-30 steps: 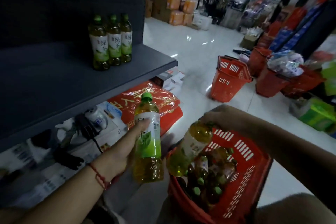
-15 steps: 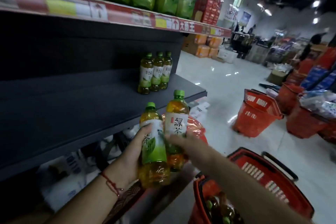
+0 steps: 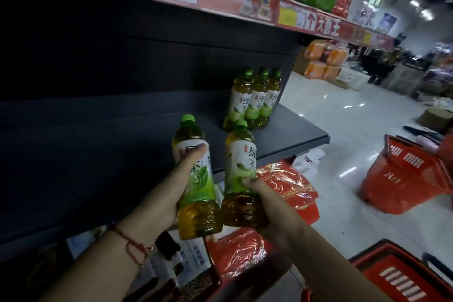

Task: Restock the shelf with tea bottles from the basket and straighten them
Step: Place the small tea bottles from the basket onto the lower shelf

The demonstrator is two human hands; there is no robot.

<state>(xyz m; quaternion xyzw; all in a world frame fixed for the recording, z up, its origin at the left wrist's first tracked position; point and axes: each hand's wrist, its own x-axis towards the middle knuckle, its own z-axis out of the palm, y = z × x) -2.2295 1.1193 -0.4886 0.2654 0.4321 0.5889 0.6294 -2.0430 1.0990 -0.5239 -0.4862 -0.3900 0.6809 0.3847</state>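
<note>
Two hands are each holding one tea bottle upright, side by side and nearly touching at their bases, in front of the dark shelf (image 3: 289,135). The left hand (image 3: 169,193) is wrapping its fingers round the left bottle (image 3: 193,179), thumb lying across the white label; the right hand (image 3: 264,203) is gripping the right bottle (image 3: 239,174) low down, fingers curled round its lower body. Both bottles are standing with their long axes vertical, green caps up. Ahead of the hands and slightly to the right, three shelved bottles (image 3: 255,100) are standing in a tight row near the shelf's right end, labels facing out. The right bottle is sitting nearer that row, its cap just below the row's bases in this view, so the right hand looks better placed to set down first, forward and up onto the shelf. One red basket (image 3: 382,274) is showing at the lower right by the right forearm; its contents are out of view. Another red basket (image 3: 404,179) is lying tilted on the floor further off.
</note>
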